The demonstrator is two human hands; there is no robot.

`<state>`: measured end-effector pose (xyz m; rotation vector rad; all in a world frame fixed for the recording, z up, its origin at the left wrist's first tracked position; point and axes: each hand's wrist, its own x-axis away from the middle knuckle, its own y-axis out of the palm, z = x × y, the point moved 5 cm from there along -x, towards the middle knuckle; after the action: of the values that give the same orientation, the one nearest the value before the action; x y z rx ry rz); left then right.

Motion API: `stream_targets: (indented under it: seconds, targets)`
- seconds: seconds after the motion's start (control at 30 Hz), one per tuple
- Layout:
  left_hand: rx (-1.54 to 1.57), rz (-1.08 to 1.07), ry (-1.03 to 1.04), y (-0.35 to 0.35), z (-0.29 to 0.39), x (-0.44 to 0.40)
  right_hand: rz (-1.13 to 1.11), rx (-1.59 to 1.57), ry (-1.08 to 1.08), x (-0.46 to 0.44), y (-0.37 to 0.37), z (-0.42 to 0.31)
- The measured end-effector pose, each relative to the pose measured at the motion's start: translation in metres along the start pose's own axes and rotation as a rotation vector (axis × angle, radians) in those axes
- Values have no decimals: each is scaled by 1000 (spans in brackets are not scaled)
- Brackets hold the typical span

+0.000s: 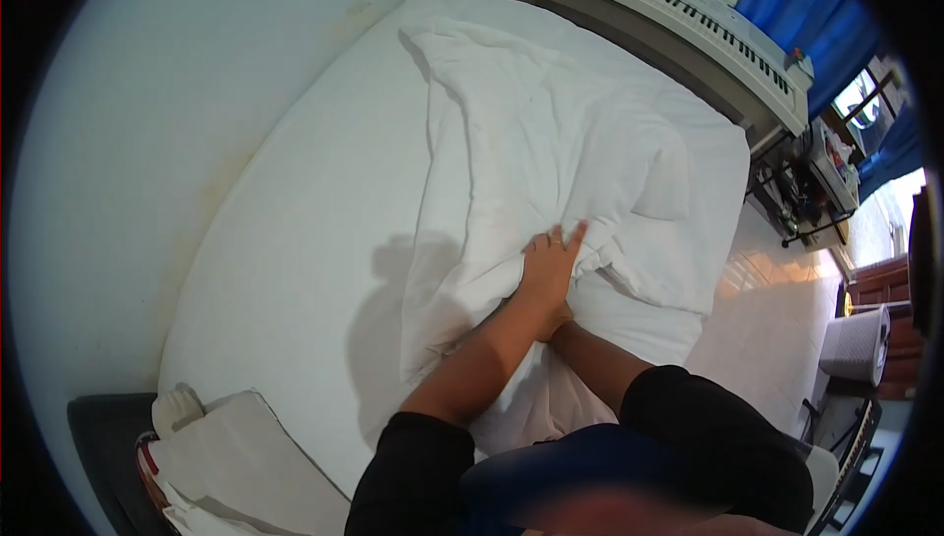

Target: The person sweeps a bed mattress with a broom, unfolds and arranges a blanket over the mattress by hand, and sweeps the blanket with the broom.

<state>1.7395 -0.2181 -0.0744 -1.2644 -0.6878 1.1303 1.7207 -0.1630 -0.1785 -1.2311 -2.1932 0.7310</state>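
Note:
A white duvet [521, 143] lies rumpled and partly folded over the white-sheeted bed [305, 211]. My left hand [553, 259] rests back-up on a bunched part of the duvet, its fingers apart and slightly bent, with a ring on one finger. Crossing beneath the left wrist, my right hand [558, 322] shows only a small part near its wrist; its fingers are hidden by the left forearm and cloth. Folds of the duvet rise around both hands, and more pale fabric [556, 398] hangs between my forearms.
A wall [197, 143] runs along the bed's left side. A white digital piano [669, 15] stands at the far end. To the right are tiled floor [757, 290], a black rolling cart [806, 192] and a white basket [854, 344]. Folded grey cloth [246, 457] lies at the lower left.

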Motion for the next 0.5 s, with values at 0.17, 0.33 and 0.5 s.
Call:
stream_targets:
  seconds: [0.17, 0.33, 0.5]
  targets:
    - [137, -68, 785, -50, -39, -6, -86, 563, -86, -3, 9, -1]
    - [-325, 401, -445, -167, -371, 5, 66, 576, -167, 0, 5, -7]
    - [-627, -436, -1380, -162, -454, 203, 91, 519, -198, -5, 3, -8]
